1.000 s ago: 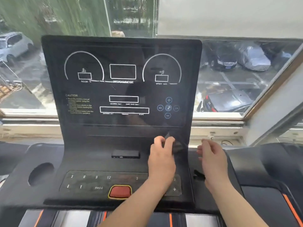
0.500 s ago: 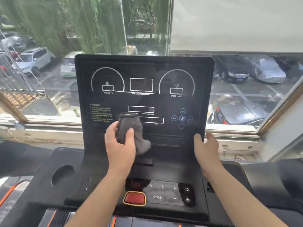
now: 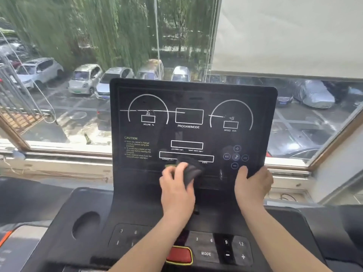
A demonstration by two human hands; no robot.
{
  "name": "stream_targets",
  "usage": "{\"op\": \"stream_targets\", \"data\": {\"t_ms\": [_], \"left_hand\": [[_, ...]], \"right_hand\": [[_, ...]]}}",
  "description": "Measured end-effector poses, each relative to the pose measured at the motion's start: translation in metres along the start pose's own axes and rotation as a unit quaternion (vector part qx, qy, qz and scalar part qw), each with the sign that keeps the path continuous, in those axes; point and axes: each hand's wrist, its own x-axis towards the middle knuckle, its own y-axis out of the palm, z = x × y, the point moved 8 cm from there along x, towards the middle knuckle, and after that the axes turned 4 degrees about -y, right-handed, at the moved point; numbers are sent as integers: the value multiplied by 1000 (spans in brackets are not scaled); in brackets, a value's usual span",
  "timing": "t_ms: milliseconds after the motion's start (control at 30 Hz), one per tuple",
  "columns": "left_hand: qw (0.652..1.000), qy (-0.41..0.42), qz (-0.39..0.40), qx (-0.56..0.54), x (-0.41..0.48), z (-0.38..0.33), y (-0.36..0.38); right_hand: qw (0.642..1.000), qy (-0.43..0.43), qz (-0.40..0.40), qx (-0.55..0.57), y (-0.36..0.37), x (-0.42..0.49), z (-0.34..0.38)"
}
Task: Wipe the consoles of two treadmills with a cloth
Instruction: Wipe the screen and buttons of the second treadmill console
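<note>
Behind the tall black glossy treadmill console (image 3: 193, 124) is a wide window with a wooden frame (image 3: 334, 142), and a pale roller blind (image 3: 284, 36) covers its upper right part. Through the glass, parked cars (image 3: 85, 78) and green hanging trees (image 3: 98, 30) are seen. On the left side of the console base is a round, dark cup recess (image 3: 85, 224) (its inside is too dark to tell what is in it). Near the bottom edge sits a red oval button with a yellow rim (image 3: 179, 255), beside the number keys (image 3: 225, 242).

The left hand (image 3: 176, 190) presses a dark grey folded cloth (image 3: 191, 169) on the lower middle of the screen, with the fingers (image 3: 183, 165) closed around it. The cloth hides part of the lower white display box. The right hand (image 3: 252, 183) grips the console's lower right edge, thumb on the front.
</note>
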Motion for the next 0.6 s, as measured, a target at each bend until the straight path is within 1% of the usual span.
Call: {"op": "stream_targets", "data": {"t_ms": [67,100,133,167,233,300,333,400,433,467,500,533,567,600], "left_hand": [[984,145,83,67,-14,-31,25],[973,185,105,84,-15,-36,30],[971,197,106,83,-10,-35,26],[976,190,84,70,1,-29,14],[990,132,9,40,31,-1,-25],[997,18,-66,20,71,45,-75],[993,-54,-104,16,91,70,-99],[967,-183,-176,-18,115,102,-134],[954,-225,-194,-29,119,107,-138],[949,-248,-194,-31,119,103,-135],[951,-248,-185,-26,115,94,-127],[960,-222,-172,-15,109,81,-118],[972,-172,-160,1,103,67,-108],[985,-102,-135,17,99,50,-99]], "right_hand": [[992,-118,-3,-44,1,-12,33],[982,-184,6,-47,6,-20,53],[970,-240,19,-41,12,-28,73],[957,-286,30,-29,19,-34,92],[935,-352,42,-6,28,-39,122],[915,-400,50,-9,34,-35,147],[904,-424,50,-25,34,-32,160],[886,-452,54,-81,36,-20,186],[878,-461,55,-119,38,-12,198],[866,-471,50,-161,40,-3,211],[854,-478,45,-203,43,5,223],[846,-476,43,-238,45,15,231],[844,-468,45,-260,47,24,238],[846,-457,51,-270,48,32,242]]}}
